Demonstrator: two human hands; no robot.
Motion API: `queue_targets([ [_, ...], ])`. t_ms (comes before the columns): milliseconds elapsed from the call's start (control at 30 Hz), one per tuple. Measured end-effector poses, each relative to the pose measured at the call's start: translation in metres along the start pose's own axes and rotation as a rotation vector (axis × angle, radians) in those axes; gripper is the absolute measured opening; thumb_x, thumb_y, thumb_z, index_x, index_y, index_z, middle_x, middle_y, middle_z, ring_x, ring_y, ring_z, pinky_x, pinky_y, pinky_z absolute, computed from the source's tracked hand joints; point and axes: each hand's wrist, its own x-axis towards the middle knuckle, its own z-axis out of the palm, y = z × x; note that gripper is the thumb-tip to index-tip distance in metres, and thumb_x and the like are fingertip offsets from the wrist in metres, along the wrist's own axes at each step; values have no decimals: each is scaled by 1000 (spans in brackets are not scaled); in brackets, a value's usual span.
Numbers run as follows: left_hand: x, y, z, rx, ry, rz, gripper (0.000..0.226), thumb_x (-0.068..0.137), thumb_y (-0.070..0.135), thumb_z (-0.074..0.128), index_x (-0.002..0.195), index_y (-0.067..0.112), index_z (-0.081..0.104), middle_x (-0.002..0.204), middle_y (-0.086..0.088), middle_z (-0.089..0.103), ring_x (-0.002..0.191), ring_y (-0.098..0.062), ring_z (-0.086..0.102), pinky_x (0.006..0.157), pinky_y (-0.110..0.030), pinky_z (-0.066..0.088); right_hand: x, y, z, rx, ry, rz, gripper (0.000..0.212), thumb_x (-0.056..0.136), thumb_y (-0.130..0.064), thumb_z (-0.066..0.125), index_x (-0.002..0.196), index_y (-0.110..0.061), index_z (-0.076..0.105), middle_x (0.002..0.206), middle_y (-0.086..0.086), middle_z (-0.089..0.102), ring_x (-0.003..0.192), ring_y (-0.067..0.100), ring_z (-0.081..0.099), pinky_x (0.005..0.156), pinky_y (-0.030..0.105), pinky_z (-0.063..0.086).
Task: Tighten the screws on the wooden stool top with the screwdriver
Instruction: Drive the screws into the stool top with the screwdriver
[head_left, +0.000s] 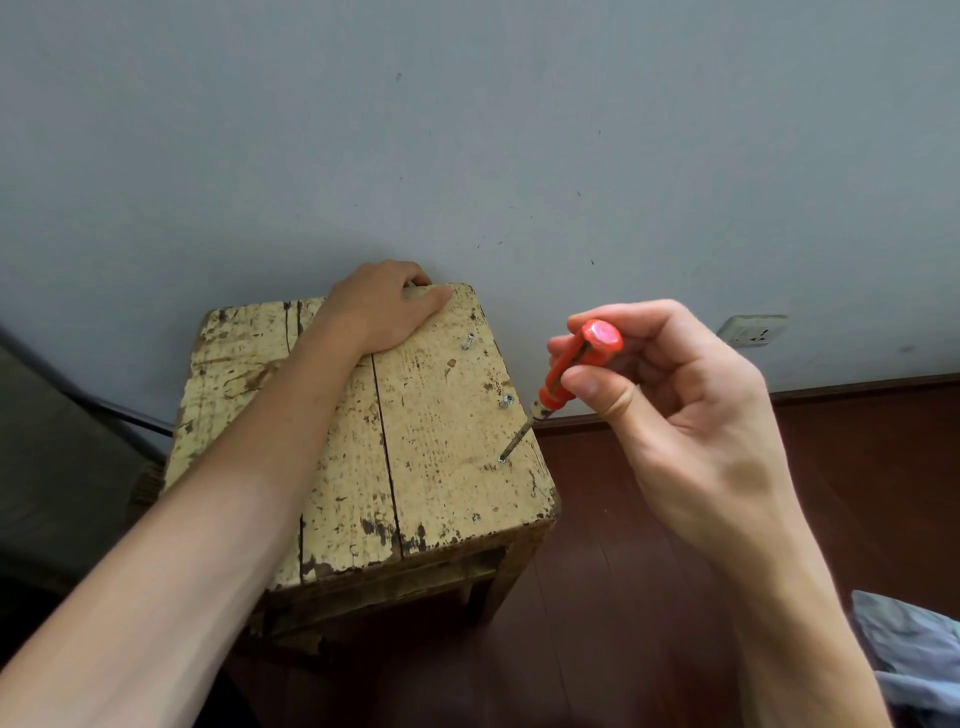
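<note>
- Stool top (431, 415), worn cream-painted wooden planks with dark cracks between them, sits against a grey wall (467, 130) on a dark red-brown floor (597, 597).
- Three screws run along its right edge: the far screw (468, 342) and the middle screw (506, 400) stand proud of the wood, and the near screw (502, 459) has the tool's tip on it.
- Screwdriver (571, 366), orange-handled, leans up and to the right from that near screw, its thin metal shaft bare below the handle.
- Right hand (675, 395) pinches the handle between thumb and curled fingers, off the stool's right side.
- Left hand (384, 306) lies flat on the far part of the top, fingers curled over the back edge at the wall; its forearm crosses the left planks.
- Wall socket (752, 330) sits low on the wall to the right, above a dark skirting board (857, 387).
- Grey cloth (914, 654) lies at the lower right corner, well apart from the stool.
</note>
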Motion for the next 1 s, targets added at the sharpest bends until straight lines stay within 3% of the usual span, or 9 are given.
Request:
queue_targets([
  [200, 1, -1, 1, 8, 3, -1, 55, 90, 76, 47, 120, 35, 68, 130, 4, 66, 118, -24, 59, 82, -36, 38, 0, 0, 1, 8, 1, 6, 17, 93, -29, 76, 107, -35, 68, 106, 0, 79, 90, 27, 79, 87, 53, 62],
  [400, 0, 0, 0, -6, 3, 2, 55, 91, 75, 48, 119, 33, 68, 128, 3, 66, 116, -23, 59, 84, -37, 42, -1, -3, -3, -30, -86, -6, 28, 102, -18, 70, 128, -30, 71, 114, -2, 76, 99, 29, 77, 93, 47, 62],
  [500, 1, -1, 1, -5, 4, -2, 55, 89, 76, 48, 119, 33, 68, 127, 3, 66, 115, -24, 60, 84, -37, 42, -2, -6, -1, 82, -131, 11, 27, 103, -12, 67, 128, -23, 69, 129, 0, 76, 110, 24, 77, 94, 32, 62],
  [700, 2, -3, 2, -16, 6, -3, 56, 88, 77, 48, 117, 34, 68, 125, 4, 67, 112, -23, 60, 86, -37, 45, -2, -9, 8, 68, -66, -4, 25, 97, -9, 72, 118, -24, 72, 108, 1, 81, 92, 20, 79, 87, 25, 60],
  [867, 2, -4, 3, -11, 9, 4, 56, 88, 78, 47, 115, 34, 68, 124, 4, 67, 110, -22, 60, 83, -36, 41, -3, -10, 18, -8, 53, -12, 21, 94, -17, 79, 112, -24, 72, 104, -5, 82, 88, 21, 80, 83, 23, 60],
  [1000, 2, -4, 3, -8, 11, -1, 56, 88, 79, 47, 116, 35, 68, 125, 5, 67, 112, -22, 60, 82, -35, 40, -3, -10, 18, 2, 48, 0, 22, 96, -21, 78, 115, -28, 71, 104, -4, 80, 91, 23, 79, 86, 26, 60],
])
